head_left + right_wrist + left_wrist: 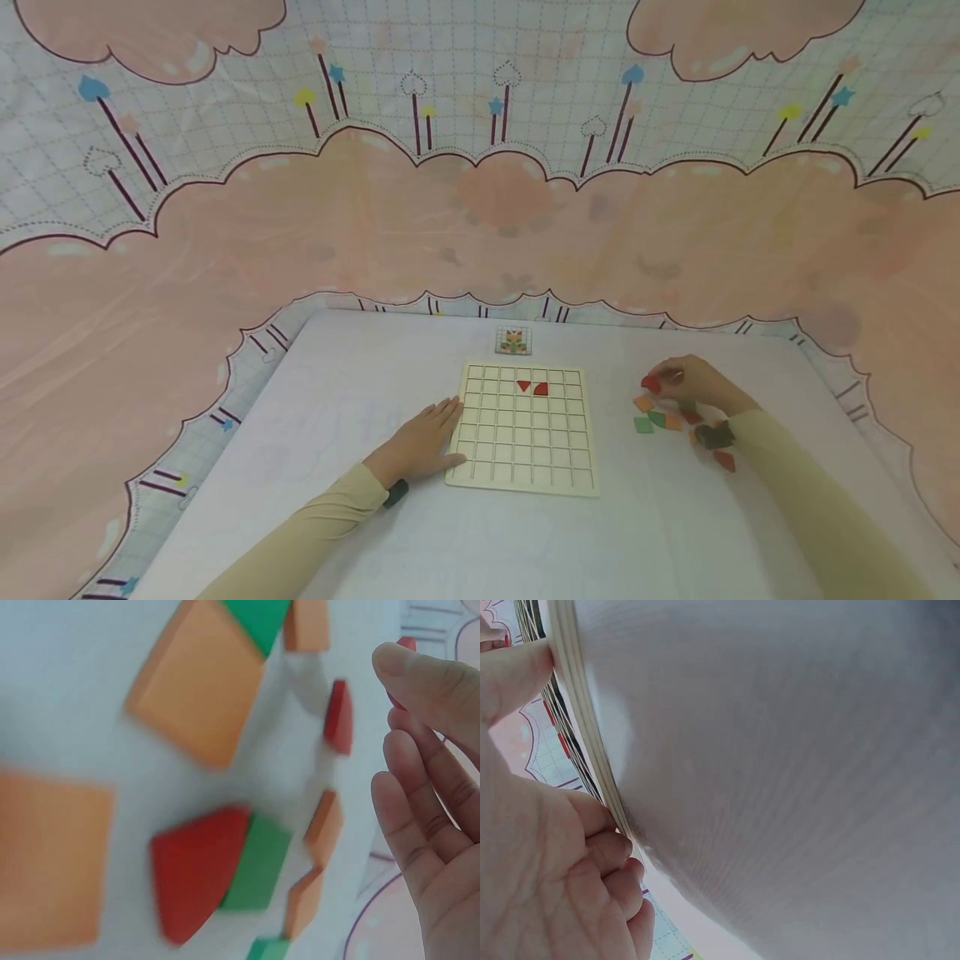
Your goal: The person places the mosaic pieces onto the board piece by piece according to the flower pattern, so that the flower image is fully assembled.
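Along the left edge of a pale gridded board (pixel 517 433), my left hand (pixel 420 440) rests with fingertips and thumb touching the rim, spread apart. The left wrist view shows this hand (pixel 547 877) against the board's side (pixel 585 712). A red triangle (pixel 523 386) and a red quarter-round piece (pixel 542 389) lie in cells near the board's top. My right hand (pixel 697 383) pinches a red tile (pixel 650 384) between thumb and fingers, above the loose tiles. Most of that tile (pixel 407 643) is hidden by the thumb in the right wrist view.
Several loose tiles lie right of the board, among them a green square (pixel 643 425), an orange tile (pixel 643 403) and a red tile (pixel 724 461). A small pattern card (pixel 513 340) lies behind the board on the white table (pixel 360 358). Patterned cloth (pixel 420 225) hangs behind.
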A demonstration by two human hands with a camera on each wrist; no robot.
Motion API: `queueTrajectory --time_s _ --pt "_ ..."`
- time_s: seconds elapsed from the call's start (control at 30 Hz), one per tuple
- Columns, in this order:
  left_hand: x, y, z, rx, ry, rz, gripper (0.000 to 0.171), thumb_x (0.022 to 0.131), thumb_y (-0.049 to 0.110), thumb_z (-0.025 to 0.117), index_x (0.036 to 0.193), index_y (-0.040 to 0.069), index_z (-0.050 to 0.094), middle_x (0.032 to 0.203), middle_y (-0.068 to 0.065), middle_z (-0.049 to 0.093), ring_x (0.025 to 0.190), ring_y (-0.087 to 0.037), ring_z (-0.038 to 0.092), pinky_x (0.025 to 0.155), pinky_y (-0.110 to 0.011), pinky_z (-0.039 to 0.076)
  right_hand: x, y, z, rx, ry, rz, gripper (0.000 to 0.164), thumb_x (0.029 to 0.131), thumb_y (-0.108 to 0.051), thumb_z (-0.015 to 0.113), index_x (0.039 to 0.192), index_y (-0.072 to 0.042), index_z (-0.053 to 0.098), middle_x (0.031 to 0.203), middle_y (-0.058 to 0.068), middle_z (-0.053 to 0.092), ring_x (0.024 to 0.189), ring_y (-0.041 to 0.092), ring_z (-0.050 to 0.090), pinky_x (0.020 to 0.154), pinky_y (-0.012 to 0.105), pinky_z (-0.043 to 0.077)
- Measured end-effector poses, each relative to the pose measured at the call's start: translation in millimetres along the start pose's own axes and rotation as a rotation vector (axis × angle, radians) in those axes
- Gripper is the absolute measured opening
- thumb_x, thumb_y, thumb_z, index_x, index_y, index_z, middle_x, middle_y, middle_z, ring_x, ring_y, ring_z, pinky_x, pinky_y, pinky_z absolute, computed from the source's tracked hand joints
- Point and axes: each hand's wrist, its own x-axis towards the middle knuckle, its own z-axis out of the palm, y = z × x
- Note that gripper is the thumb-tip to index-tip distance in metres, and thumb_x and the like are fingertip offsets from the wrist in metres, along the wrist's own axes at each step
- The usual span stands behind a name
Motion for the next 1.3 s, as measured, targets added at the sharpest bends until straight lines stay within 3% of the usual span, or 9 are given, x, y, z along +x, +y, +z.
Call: queueTrajectory --time_s 0.23,0.43,0.9,1.3 --pt "0.1 -0.1 -2.7 -0.011 -0.002 -0.001 0.086 0.091 0.058 0.047 0.149 0.001 0.021 0.156 -0.014 0.021 0.146 -0.026 0.019 0.119 -0.04 0.021 20.7 -21.8 5.4 0.035 0.016 -0.125 0.032 0.079 -0.008 0.074 0.107 0.006 0.066 0.105 0.022 0.067 0.093 0.03 0.063 0.083 0.041 0.055" --pt "0.3 -0.6 -1.4 -0.007 -0.002 0.007 0.086 0.091 0.058 0.047 0.148 0.0 0.021 0.156 -0.014 0.022 0.145 -0.026 0.02 0.119 -0.04 0.022 44.4 -45.6 19.9 0.099 0.015 -0.196 0.03 0.078 -0.005 0.072 0.105 0.008 0.067 0.101 0.02 0.068 0.09 0.026 0.064 0.083 0.039 0.055" --pt "0.8 -1.3 1.1 -0.005 0.0 0.008 0.085 0.091 0.058 0.046 0.149 0.0 0.021 0.156 -0.015 0.021 0.145 -0.027 0.02 0.119 -0.04 0.022 93.4 -97.4 63.3 0.147 -0.061 -0.205 0.033 0.076 -0.009 0.077 0.106 0.001 0.069 0.102 0.015 0.068 0.089 0.019 0.062 0.082 0.034 0.055" --pt "-0.8 -1.7 0.5 -0.011 0.002 0.005 0.085 0.091 0.058 0.047 0.149 0.001 0.021 0.156 -0.014 0.022 0.145 -0.026 0.02 0.119 -0.04 0.022 117.7 -123.0 89.7 0.156 -0.117 -0.232 0.031 0.076 -0.006 0.076 0.105 0.001 0.069 0.101 0.014 0.068 0.081 0.012 0.061 0.074 0.024 0.054"
